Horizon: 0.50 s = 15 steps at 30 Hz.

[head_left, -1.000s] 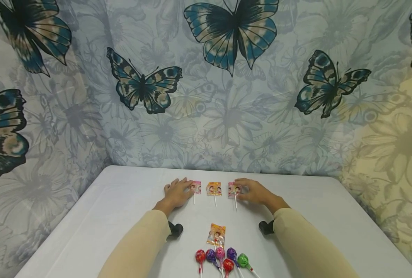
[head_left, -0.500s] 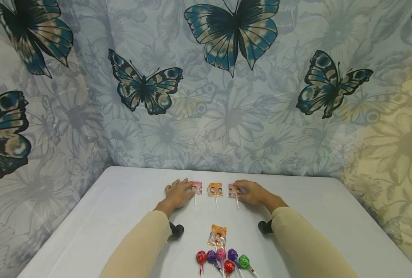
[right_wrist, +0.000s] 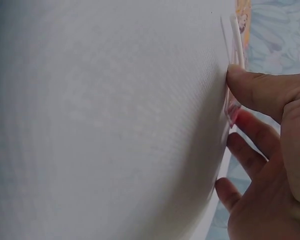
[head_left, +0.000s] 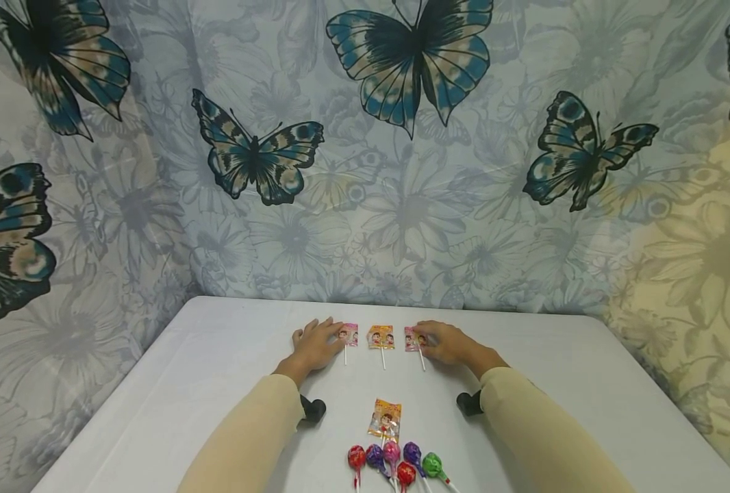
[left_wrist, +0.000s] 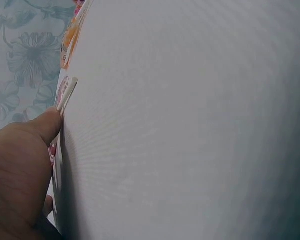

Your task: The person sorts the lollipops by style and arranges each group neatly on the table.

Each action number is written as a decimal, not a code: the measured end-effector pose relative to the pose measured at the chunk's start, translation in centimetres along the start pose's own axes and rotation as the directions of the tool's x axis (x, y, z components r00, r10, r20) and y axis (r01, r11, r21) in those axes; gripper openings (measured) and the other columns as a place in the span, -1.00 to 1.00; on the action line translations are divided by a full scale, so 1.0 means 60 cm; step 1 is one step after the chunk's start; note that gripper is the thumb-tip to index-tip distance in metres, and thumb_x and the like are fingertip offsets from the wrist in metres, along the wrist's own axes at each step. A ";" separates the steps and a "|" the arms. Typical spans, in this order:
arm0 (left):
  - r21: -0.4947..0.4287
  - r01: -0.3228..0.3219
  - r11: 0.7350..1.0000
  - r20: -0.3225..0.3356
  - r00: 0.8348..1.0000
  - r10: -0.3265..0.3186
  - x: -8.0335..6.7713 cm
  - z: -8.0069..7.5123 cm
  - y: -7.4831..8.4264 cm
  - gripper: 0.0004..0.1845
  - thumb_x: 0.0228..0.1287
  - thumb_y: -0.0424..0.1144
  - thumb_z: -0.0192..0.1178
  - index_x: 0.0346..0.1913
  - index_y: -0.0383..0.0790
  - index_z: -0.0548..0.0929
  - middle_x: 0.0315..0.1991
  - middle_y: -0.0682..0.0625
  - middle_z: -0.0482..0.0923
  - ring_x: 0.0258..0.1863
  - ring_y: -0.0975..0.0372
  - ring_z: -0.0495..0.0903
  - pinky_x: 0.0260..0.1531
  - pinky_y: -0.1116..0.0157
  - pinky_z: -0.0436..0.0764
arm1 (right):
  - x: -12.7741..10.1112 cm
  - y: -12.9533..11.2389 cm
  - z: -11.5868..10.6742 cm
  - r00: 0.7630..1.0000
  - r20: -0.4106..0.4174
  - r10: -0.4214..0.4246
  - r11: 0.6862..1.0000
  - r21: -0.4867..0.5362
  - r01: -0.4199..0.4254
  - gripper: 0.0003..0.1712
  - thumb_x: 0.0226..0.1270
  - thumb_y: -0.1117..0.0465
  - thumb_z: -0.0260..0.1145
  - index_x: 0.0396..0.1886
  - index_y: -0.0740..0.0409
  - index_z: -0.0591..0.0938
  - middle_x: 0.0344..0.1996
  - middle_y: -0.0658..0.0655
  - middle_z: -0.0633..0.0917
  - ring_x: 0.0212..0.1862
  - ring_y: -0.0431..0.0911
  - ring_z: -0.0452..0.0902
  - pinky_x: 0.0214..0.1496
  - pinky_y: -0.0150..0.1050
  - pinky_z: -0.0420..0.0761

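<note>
Three flat wrapped lollipops lie in a row at the far side of the white table (head_left: 180,383). My left hand (head_left: 314,344) lies flat beside the left pink lollipop (head_left: 349,334), fingertips touching its wrapper. In the left wrist view the thumb (left_wrist: 46,126) meets the white stick (left_wrist: 68,94). The orange lollipop (head_left: 380,337) in the middle is untouched. My right hand (head_left: 448,342) rests with its fingers over the right pink lollipop (head_left: 411,339). In the right wrist view the thumb (right_wrist: 250,85) sits against that lollipop's stick (right_wrist: 235,35).
An orange wrapped lollipop (head_left: 385,419) lies nearer me at the centre, with several round coloured lollipops (head_left: 396,462) fanned out at the front edge. A butterfly-print curtain (head_left: 365,150) closes off the back and both sides. Black wrist mounts (head_left: 312,409) sit under each sleeve.
My right hand has slid slightly left, further over the right pink lollipop, whose stick now tilts a little. The left hand has barely moved.
</note>
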<state>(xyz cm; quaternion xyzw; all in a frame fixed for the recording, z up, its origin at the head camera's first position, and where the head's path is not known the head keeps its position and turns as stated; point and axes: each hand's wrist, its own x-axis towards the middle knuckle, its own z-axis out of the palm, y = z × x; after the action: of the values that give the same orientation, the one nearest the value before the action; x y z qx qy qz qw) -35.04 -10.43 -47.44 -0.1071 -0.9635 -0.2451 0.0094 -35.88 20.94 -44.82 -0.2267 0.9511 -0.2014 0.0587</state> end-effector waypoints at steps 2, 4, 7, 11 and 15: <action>-0.006 0.005 1.000 0.006 1.000 -0.005 -0.001 -0.001 0.000 -0.47 0.39 0.05 0.10 0.35 -0.02 0.45 0.41 -0.08 0.24 0.41 -0.11 0.03 0.23 -0.20 -0.07 | 0.000 -0.001 0.000 1.000 0.000 0.005 1.000 0.001 -0.005 -0.42 0.28 0.22 0.35 0.30 0.22 0.49 0.32 0.25 0.39 0.37 0.24 0.14 0.32 0.18 0.12; -0.010 0.004 1.000 0.004 1.000 -0.004 -0.002 -0.002 0.000 -0.47 0.39 0.04 0.10 0.35 -0.02 0.45 0.41 -0.08 0.24 0.41 -0.11 0.02 0.23 -0.21 -0.08 | 0.000 -0.002 -0.001 1.000 0.001 0.005 1.000 0.000 -0.005 -0.42 0.28 0.22 0.34 0.30 0.22 0.48 0.32 0.27 0.38 0.37 0.25 0.13 0.32 0.20 0.11; -0.009 0.006 1.000 0.005 1.000 -0.006 -0.001 -0.002 0.000 -0.47 0.39 0.05 0.10 0.35 -0.01 0.45 0.41 -0.07 0.24 0.41 -0.10 0.02 0.23 -0.20 -0.09 | 0.001 -0.002 -0.001 1.000 0.003 0.007 1.000 -0.001 -0.007 -0.42 0.30 0.22 0.34 0.31 0.23 0.47 0.33 0.27 0.36 0.37 0.26 0.13 0.32 0.20 0.10; 0.002 -0.003 1.000 -0.004 1.000 0.003 0.000 0.000 -0.002 -0.48 0.38 0.04 0.10 0.34 -0.01 0.46 0.40 -0.08 0.25 0.40 -0.11 0.04 0.22 -0.21 -0.06 | 0.002 -0.002 0.000 1.000 0.004 -0.002 1.000 -0.006 0.002 -0.42 0.31 0.23 0.33 0.31 0.23 0.47 0.33 0.29 0.36 0.37 0.27 0.14 0.31 0.20 0.12; 0.004 0.002 1.000 0.000 1.000 -0.002 -0.002 0.000 -0.001 -0.47 0.38 0.05 0.11 0.35 -0.02 0.46 0.40 -0.07 0.24 0.40 -0.11 0.03 0.22 -0.20 -0.07 | 0.000 -0.002 -0.001 1.000 0.006 -0.015 1.000 -0.011 0.015 -0.43 0.30 0.24 0.33 0.30 0.22 0.48 0.32 0.30 0.37 0.36 0.28 0.15 0.31 0.19 0.14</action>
<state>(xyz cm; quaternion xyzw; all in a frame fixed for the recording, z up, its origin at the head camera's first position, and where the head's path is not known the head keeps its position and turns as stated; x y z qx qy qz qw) -34.96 -10.52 -47.45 -0.1061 -0.9641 -0.2432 0.0093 -35.85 20.87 -44.71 -0.2347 0.9504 -0.1957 0.0588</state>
